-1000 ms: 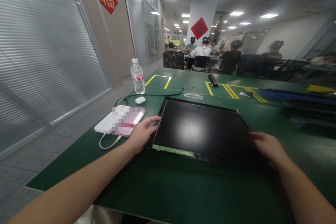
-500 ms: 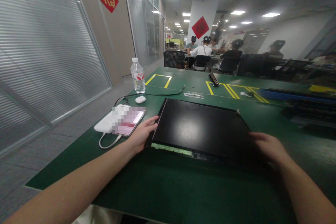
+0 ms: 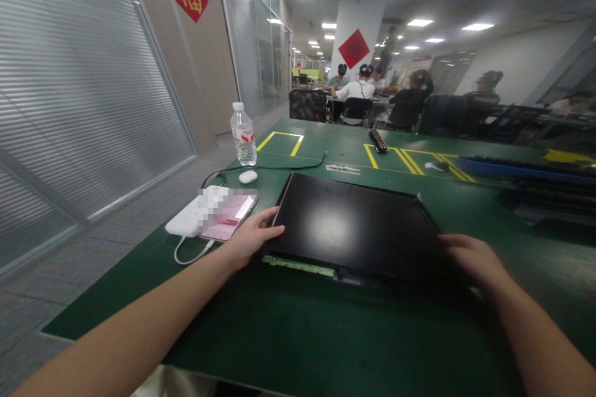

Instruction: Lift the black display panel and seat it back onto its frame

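Observation:
A black flat display panel (image 3: 354,226) lies on the green table (image 3: 298,335), with a thin green circuit strip (image 3: 298,265) along its near edge. My left hand (image 3: 249,237) grips the panel's near left corner, thumb on top. My right hand (image 3: 472,260) holds the near right edge, fingers curled over it. The panel sits slightly raised at the near side.
Left of the panel lie a phone (image 3: 228,214) on a white power bank (image 3: 190,220) with a cable, a white earbud case (image 3: 248,177) and a water bottle (image 3: 244,134). Black parts (image 3: 378,141) and trays (image 3: 535,177) sit further back. Several people sit at a far table.
The panel has shifted a little to the left with both hands still on it. My left thumb now lies further onto its top face.

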`<state>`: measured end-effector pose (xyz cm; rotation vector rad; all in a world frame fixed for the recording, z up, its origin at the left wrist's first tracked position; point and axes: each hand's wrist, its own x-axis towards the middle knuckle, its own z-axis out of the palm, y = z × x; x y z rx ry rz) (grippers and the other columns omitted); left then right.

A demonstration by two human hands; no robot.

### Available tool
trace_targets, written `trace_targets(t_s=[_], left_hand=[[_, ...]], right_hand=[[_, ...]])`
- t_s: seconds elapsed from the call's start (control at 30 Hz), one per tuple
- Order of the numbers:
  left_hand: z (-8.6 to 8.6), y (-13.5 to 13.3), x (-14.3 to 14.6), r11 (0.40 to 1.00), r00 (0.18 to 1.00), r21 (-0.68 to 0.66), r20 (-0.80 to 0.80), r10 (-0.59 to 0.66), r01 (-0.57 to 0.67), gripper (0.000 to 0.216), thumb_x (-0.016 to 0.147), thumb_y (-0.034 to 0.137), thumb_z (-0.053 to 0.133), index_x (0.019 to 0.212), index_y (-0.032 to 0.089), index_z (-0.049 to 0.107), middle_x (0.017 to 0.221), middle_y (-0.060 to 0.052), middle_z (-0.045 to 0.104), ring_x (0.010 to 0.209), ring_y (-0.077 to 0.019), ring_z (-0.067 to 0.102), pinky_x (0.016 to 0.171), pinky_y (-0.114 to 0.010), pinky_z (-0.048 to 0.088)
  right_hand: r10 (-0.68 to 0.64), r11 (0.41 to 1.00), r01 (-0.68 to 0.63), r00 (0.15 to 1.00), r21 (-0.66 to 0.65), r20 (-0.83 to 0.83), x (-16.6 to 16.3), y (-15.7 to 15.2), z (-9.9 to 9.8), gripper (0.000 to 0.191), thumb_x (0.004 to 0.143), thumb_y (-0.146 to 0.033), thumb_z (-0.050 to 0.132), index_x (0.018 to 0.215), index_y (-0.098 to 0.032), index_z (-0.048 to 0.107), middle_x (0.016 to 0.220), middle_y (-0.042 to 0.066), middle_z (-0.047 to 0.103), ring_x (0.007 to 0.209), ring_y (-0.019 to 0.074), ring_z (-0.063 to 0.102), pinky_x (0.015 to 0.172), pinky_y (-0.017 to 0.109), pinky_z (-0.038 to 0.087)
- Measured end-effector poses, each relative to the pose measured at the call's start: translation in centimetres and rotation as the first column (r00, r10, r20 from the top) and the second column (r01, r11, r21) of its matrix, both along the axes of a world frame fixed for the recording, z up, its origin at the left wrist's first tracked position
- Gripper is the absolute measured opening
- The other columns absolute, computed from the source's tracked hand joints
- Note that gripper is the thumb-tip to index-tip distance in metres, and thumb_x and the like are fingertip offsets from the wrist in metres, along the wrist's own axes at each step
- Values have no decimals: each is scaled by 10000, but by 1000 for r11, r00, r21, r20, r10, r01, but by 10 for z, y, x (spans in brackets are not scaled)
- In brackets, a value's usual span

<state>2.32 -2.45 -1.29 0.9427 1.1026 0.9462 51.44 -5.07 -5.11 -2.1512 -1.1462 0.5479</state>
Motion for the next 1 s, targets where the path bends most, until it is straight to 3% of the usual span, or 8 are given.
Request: trace_targets(t_s=[0.37, 0.63, 0.87, 1.0], left_hand=[[1, 2, -8, 989, 996, 123, 36, -87, 82, 689, 751, 247, 802, 1407, 240, 592, 1403, -87, 645, 1248, -296, 631, 1054, -400, 509], [9, -3, -3, 988, 995, 146, 69, -65, 55, 714, 762, 219, 740, 1449, 220, 546, 1358, -97, 676, 1214, -305, 652, 985, -387, 551], [19, -8, 3, 987, 990, 147, 120, -78, 60, 761, 760, 204, 710, 1487, 241, 489, 1395, -84, 651, 1206, -309, 657, 951, -386, 574], [18, -9, 4, 984, 988, 170, 136, -79, 55, 811, 755, 220, 723, 1515, 262, 443, 1460, -73, 599, 1281, -315, 604, 987, -389, 558]], right_hand=[[53, 998, -46, 981, -41, 187, -3, -1, 4, 299, 664, -254, 610, 895, -219, 797, 972, 123, 766, 928, 330, 698, 802, 446, 546], [24, 1000, -21, 985, -23, 169, -8, -2, 1, 339, 707, -268, 595, 981, -214, 789, 982, 89, 757, 876, 268, 694, 769, 367, 523], [-59, 977, 53, 998, 207, 27, -9, 1, -4, 675, 783, -421, 608, 1428, -230, 550, 989, 62, 746, 830, 232, 685, 771, 351, 511], [-98, 982, 109, 992, 153, -78, -12, 2, -1, 501, 783, -481, 613, 1157, -165, 723, 1024, 122, 741, 940, 282, 681, 813, 382, 514]])
